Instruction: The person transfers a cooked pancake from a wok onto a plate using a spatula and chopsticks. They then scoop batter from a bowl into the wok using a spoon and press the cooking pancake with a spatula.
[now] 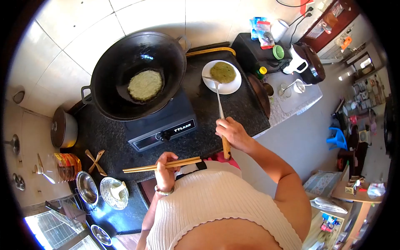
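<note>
My left hand [166,170] is closed around a pair of wooden chopsticks [141,168], held level in front of my body. In my right hand [234,132] is a spatula [220,104] with a wooden handle, its metal blade at the left rim of a white plate [233,86]. A browned green pancake [223,72] lies on that plate. Left of it, a large black wok [112,62] stands on a gas stove [162,125]. Inside the wok a paler pancake [145,85] rests in oil.
Crossed wooden sticks [96,161], an oil bottle [66,166], a metal bowl [87,187] and a batter-smeared bowl [109,198] stand at the left. A lidded pot [64,128] is against the wall. A black box [250,52] and a rice cooker [310,64] are at the right.
</note>
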Demonstrator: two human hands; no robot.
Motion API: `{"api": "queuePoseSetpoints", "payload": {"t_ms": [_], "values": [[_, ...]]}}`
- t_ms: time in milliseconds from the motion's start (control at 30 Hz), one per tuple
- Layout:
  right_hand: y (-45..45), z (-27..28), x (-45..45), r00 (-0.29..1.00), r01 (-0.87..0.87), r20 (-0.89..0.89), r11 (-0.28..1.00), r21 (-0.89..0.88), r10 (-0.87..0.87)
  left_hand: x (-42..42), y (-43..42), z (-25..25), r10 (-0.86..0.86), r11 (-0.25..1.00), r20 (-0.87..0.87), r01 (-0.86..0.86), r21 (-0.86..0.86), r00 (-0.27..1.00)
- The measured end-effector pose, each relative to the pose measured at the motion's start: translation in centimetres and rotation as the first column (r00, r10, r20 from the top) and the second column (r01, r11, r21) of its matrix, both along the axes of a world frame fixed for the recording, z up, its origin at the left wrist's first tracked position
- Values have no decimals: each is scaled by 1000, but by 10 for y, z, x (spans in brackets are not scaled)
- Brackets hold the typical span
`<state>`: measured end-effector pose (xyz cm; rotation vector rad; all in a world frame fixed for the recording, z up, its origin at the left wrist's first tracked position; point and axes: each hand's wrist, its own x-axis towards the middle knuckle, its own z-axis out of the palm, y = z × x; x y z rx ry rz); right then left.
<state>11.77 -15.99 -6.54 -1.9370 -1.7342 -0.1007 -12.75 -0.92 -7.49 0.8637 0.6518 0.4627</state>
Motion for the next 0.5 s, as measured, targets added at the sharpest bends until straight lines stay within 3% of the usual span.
{"api": "queuePoseSetpoints", "payload": {"t_ms": [67,133,200,267,333,400,500], "values": [[0,11,3,994,17,-105,998,60,-11,-1,-1,1,24,1000,-17,-24,0,1000],[0,22,6,965,98,-260,959,266,-26,-2,-1,3,53,999,-33,-53,-2,998],[-5,26,19,977,184,-178,881,436,-116,-5,0,-3,37,999,12,-37,-8,999],[-18,44,27,855,484,-421,758,437,-303,-7,0,-2,45,999,-1,-45,-11,999],[-15,71,29,724,547,-688,557,625,60,-5,-1,4,72,997,-78,-73,-16,994],[-22,87,42,715,533,-669,463,709,201,-8,0,3,41,998,-38,-43,-53,998],[-15,111,47,711,459,-608,422,782,354,-8,0,6,82,996,-27,-82,-20,996]]}}
